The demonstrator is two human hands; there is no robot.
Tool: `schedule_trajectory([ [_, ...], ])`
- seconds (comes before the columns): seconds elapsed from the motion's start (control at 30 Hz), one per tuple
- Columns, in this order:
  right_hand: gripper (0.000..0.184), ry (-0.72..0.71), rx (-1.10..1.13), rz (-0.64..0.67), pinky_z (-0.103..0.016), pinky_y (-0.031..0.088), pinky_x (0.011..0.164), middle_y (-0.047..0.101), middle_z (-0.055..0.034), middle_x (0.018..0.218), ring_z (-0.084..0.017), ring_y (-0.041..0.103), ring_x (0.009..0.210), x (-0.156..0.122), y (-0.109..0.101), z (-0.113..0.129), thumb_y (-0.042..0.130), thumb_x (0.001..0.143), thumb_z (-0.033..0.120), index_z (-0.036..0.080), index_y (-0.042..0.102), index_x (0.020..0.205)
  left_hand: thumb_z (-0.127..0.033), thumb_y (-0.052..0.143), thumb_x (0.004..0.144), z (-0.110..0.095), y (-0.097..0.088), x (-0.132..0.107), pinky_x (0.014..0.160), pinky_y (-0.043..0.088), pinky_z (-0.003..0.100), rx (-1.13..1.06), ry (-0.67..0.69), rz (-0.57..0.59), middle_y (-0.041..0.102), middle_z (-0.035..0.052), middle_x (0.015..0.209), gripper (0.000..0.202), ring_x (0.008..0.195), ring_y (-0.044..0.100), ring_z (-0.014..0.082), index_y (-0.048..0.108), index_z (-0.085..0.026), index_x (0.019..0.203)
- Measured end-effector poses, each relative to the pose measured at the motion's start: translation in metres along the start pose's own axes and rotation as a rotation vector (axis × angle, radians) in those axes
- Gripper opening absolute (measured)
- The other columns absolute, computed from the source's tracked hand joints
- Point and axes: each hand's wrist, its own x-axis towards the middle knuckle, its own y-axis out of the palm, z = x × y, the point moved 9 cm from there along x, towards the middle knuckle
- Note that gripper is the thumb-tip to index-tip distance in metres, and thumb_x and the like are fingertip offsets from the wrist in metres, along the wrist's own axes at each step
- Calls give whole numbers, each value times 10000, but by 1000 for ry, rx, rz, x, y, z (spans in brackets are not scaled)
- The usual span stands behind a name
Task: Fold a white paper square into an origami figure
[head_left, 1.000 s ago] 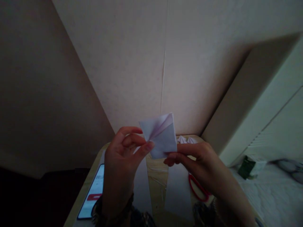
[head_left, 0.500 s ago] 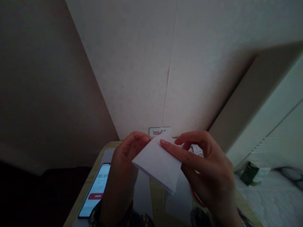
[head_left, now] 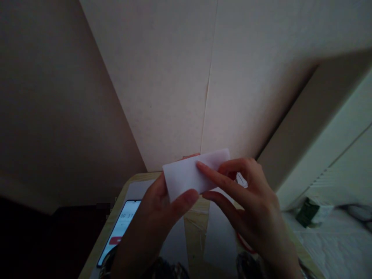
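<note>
A folded white paper is held up above a small wooden table, in front of the wall. My left hand grips its lower left edge, thumb on the front and fingers behind. My right hand pinches its right side, with the forefinger laid across the front of the paper. Both hands are closed on the paper.
A phone with a lit screen lies on the table's left side. Two white paper strips lie on the table under my hands. A red scissors handle peeks out below my right hand. A bed with a dark green box is on the right.
The paper was a square with diagonal creases a second ago; it was turned and folded, and now shows as a narrower flat band held a little higher. The camera tilted slightly.
</note>
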Motion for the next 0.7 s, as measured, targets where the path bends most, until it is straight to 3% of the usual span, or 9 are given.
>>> schedule_trajectory([
  [0.13,222,13,6,-14,-391,499,777,619,-65,1036,-222,593,918,0,-3,-3,588,1048,252,245,692,1245,-307,848,818,-4,-2,0,904,641,388,64,-22,-30,853,62,968,216,930,808,279,831,-247,1024],
  [0.3,160,-1,11,-8,-396,474,853,630,-73,1128,-233,575,1021,-1,-5,-4,602,1038,215,256,688,1166,-294,833,830,-7,1,-2,708,632,257,62,-29,-29,855,51,961,231,916,807,254,851,-282,1060],
  [0.47,212,58,85,24,-418,501,970,587,-99,1327,-261,563,1191,-3,-6,-13,615,1031,279,252,646,1238,-288,773,894,-6,3,1,729,647,231,59,-10,-3,859,36,1010,236,818,822,203,843,-293,1119],
  [0.6,306,164,76,-70,-436,541,984,626,-120,1285,-279,602,1194,-4,-14,-27,640,1000,222,232,610,1304,-286,777,907,-6,-6,4,652,631,166,139,23,-49,847,28,1123,231,691,806,136,832,-294,1132],
  [0.7,357,167,93,-65,-457,568,970,637,-117,1271,-288,625,1166,-4,-13,-29,663,987,232,258,594,1336,-270,788,898,-7,-6,5,704,658,194,90,27,-60,838,42,1148,225,813,815,169,830,-264,1120],
])
